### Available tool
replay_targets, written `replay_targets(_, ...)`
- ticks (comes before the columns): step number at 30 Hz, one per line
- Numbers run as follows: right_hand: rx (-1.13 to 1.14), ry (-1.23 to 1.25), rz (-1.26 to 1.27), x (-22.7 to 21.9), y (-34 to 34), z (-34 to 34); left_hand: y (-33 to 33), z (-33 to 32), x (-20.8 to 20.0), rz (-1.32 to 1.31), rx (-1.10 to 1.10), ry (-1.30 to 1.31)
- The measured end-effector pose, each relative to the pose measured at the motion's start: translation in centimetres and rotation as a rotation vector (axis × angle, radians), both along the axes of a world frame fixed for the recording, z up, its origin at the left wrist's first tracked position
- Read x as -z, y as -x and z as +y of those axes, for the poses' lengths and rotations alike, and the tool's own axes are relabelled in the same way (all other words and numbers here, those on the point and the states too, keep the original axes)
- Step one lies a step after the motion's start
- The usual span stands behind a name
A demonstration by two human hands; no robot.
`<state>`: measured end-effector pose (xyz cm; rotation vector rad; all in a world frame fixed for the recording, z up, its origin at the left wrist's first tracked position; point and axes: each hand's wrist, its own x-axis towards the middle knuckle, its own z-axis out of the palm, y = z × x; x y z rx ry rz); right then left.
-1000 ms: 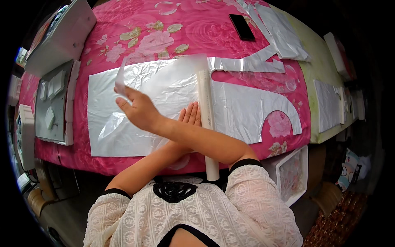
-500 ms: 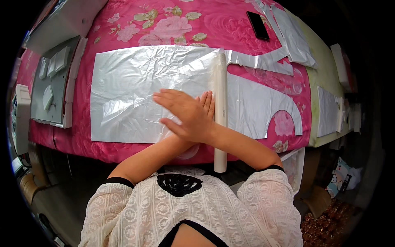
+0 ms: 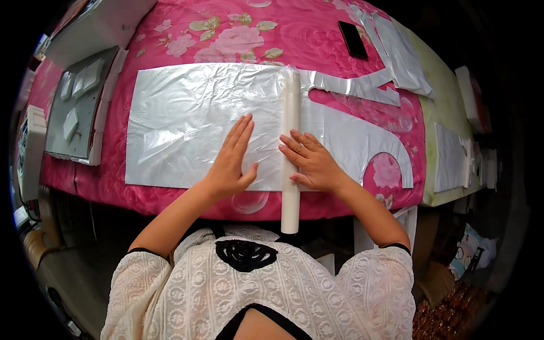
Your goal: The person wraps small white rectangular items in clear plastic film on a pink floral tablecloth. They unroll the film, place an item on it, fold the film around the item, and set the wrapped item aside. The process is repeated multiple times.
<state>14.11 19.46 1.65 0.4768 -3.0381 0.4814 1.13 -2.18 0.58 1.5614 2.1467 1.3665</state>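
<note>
A silvery plastic carrier bag (image 3: 192, 122) with cut-out handles lies flat on the pink flowered cloth, its handles to the right. Across it, pointing from me toward the far side, lies a long pale tube (image 3: 291, 113); its near end overhangs the table edge. My right hand (image 3: 311, 161) is open, its fingertips resting on the tube and its palm over the bag to the right. Left of the tube, my left hand (image 3: 233, 156) is open over the bag, fingers stretched out and thumb apart. It holds nothing; whether it touches the film I cannot tell.
A black phone (image 3: 352, 39) lies at the far right beside more silvery bags (image 3: 405, 59). On the left, a grey board (image 3: 62, 124) bears several small white packets, with a white box (image 3: 99, 28) behind. Another flat silvery sheet (image 3: 449, 158) sits on the green cloth at right.
My crossed arms have come apart: the left hand moved left, off from beside the tube, and the right moved right onto it. The tube now lies slightly further left across the bag.
</note>
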Motion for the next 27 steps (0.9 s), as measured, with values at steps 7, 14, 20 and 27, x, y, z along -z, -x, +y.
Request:
replay_targets(7,-0.446,0.481,-0.054,-1.3,8.3,-12.8,2.7,-12.2,0.0,-0.065,-0.355,-0.003)
replay_targets(14,-0.293,0.31,0.122,-1.3,10.3,-10.4,-0.2,-22.9,0.3,-0.134,-0.636,0.073)
replay_targets(20,-0.369,-0.023,0.027,1.6,13.9,-10.8,-2.3,-25.5,0.6,-0.179,-0.681,0.092)
replay_targets(27,-0.448,-0.076,0.045,1.1,16.9,-13.8,1.4,-22.3,0.0,0.048,-0.826,0.158)
